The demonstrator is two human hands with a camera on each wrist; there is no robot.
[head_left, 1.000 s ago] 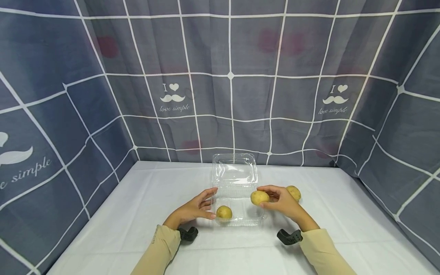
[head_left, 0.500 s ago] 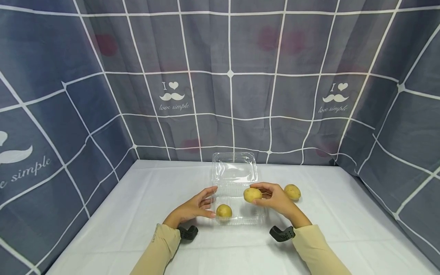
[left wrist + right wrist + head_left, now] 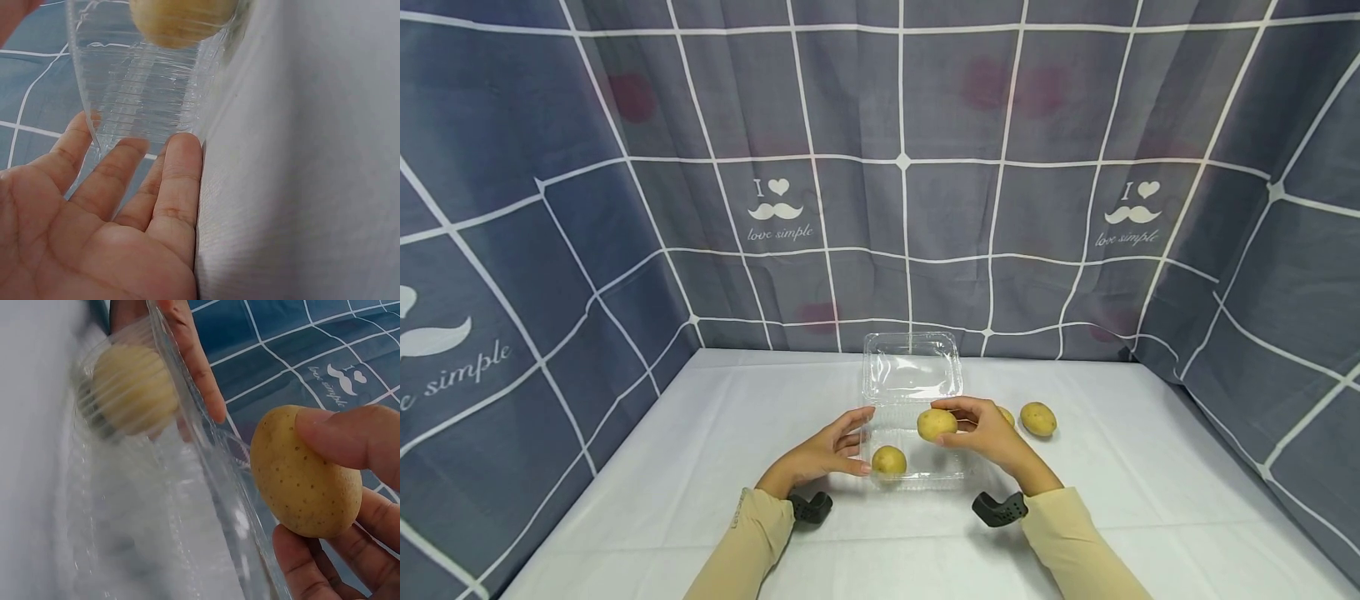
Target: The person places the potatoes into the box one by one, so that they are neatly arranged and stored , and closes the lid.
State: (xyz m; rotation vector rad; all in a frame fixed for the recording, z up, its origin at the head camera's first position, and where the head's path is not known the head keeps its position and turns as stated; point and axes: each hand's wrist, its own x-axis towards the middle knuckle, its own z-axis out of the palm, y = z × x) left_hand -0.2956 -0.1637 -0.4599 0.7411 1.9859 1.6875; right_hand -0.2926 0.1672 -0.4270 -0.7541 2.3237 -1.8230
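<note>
Low centre in the head view, the right hand (image 3: 983,427) pinched a potato (image 3: 936,425) over the open clear container (image 3: 928,461); the left hand (image 3: 822,450), fingers apart, touched its left side. A second potato (image 3: 889,461) sat inside, lower left; a third potato (image 3: 1038,419) and partly hidden fourth potato (image 3: 1007,416) lay further right.

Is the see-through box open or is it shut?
Open. The clear lid is swung back behind the base of the box, and the potato inside has no lid over it.
</note>
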